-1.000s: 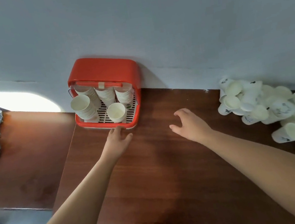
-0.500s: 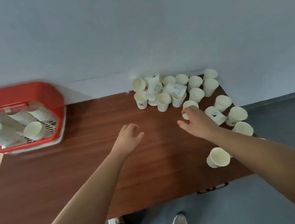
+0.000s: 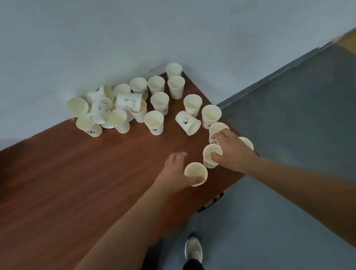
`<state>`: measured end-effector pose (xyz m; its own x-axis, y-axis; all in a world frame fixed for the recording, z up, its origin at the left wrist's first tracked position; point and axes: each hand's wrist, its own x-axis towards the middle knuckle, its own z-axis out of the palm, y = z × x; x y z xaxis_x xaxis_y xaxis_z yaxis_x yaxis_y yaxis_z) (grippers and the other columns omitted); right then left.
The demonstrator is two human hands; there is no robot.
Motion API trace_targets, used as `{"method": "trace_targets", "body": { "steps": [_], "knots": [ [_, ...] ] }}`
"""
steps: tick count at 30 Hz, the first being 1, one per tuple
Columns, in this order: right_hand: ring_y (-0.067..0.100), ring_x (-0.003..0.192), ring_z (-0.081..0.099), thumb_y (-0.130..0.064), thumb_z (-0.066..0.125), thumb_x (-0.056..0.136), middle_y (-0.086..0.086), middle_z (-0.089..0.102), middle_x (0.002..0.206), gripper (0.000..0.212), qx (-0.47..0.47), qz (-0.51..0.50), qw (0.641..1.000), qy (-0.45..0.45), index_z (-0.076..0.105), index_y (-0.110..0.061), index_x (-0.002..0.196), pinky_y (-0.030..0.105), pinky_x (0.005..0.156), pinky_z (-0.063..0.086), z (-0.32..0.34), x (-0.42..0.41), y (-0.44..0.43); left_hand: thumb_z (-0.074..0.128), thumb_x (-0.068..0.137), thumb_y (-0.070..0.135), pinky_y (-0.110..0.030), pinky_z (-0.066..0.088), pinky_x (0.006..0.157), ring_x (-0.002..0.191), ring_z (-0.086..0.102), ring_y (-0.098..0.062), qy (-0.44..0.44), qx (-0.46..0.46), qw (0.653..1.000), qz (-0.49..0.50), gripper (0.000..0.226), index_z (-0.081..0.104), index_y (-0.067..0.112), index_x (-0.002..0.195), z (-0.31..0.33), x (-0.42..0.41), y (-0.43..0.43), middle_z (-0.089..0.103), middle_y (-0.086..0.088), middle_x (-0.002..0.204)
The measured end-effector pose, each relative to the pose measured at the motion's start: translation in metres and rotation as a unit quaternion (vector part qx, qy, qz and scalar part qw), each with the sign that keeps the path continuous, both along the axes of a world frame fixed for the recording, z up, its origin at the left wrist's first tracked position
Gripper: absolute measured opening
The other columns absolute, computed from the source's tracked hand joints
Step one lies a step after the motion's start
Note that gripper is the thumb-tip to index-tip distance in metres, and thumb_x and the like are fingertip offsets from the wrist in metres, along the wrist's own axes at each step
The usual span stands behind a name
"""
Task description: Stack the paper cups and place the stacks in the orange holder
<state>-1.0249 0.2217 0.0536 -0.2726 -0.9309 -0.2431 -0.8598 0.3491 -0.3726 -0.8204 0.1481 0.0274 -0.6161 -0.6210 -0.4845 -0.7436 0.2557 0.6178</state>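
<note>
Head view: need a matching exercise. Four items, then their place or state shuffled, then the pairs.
Things
1. left hand
2. white paper cup with a bear drawing
3. grey sneaker
4. right hand

Place or state
A. on the blue-grey floor
B. lies tipped on top of other cups by the wall
C. grips an upright white paper cup near the right edge of the brown wooden table
D. holds the white paper cup nearest the person

Pairs: 1-D, 2-B, 3-A, 4-C
</note>
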Motion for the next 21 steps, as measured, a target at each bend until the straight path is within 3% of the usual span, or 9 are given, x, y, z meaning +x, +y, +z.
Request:
{"method": "trace_targets", "body": {
  "steps": [4, 10, 17, 21],
  "knots": [
    [0.029, 0.118, 0.048, -0.042, 0.071, 0.077, 0.009, 0.047, 0.131, 0.071, 0.033, 0.031, 0.999, 0.022, 0.045, -0.013, 0.137, 0.041, 0.101, 0.042, -0.022, -0.020, 0.013, 0.082, 0.071, 0.056, -0.047, 0.032, 0.116, 0.147, 0.022, -0.027, -0.042, -0.048, 0.995, -0.072, 0.114, 0.019, 0.016, 0.157, -0.024, -0.028, 0.014, 0.021, -0.006, 0.159],
    [0.031, 0.123, 0.046, -0.054, 0.074, 0.075, 0.011, 0.045, 0.138, 0.091, 0.028, 0.087, 0.993, 0.074, 0.036, -0.012, 0.147, 0.043, 0.104, 0.041, -0.049, -0.022, 0.007, 0.079, 0.079, 0.035, -0.045, 0.039, 0.110, 0.139, 0.032, -0.025, -0.044, -0.073, 0.992, -0.097, 0.088, 0.031, 0.019, 0.152, -0.050, -0.030, 0.014, 0.031, -0.002, 0.151],
    [0.033, 0.122, 0.049, -0.049, 0.074, 0.077, 0.013, 0.041, 0.144, 0.087, 0.025, 0.143, 0.979, 0.142, 0.039, -0.010, 0.146, 0.043, 0.102, 0.043, -0.063, -0.016, -0.005, 0.079, 0.081, 0.034, -0.045, 0.036, 0.113, 0.143, 0.030, -0.024, -0.024, -0.060, 0.997, -0.043, 0.086, 0.032, 0.017, 0.151, -0.055, -0.021, 0.003, 0.034, -0.001, 0.151],
    [0.033, 0.128, 0.044, -0.041, 0.071, 0.081, 0.013, 0.039, 0.146, 0.084, 0.053, 0.162, 0.974, 0.147, 0.032, -0.012, 0.150, 0.042, 0.105, 0.040, -0.066, -0.012, -0.005, 0.081, 0.079, 0.033, -0.043, 0.036, 0.113, 0.143, 0.030, -0.024, -0.019, -0.061, 0.998, -0.016, 0.087, 0.034, 0.016, 0.151, -0.052, -0.017, -0.003, 0.035, -0.002, 0.150]
  ]
}}
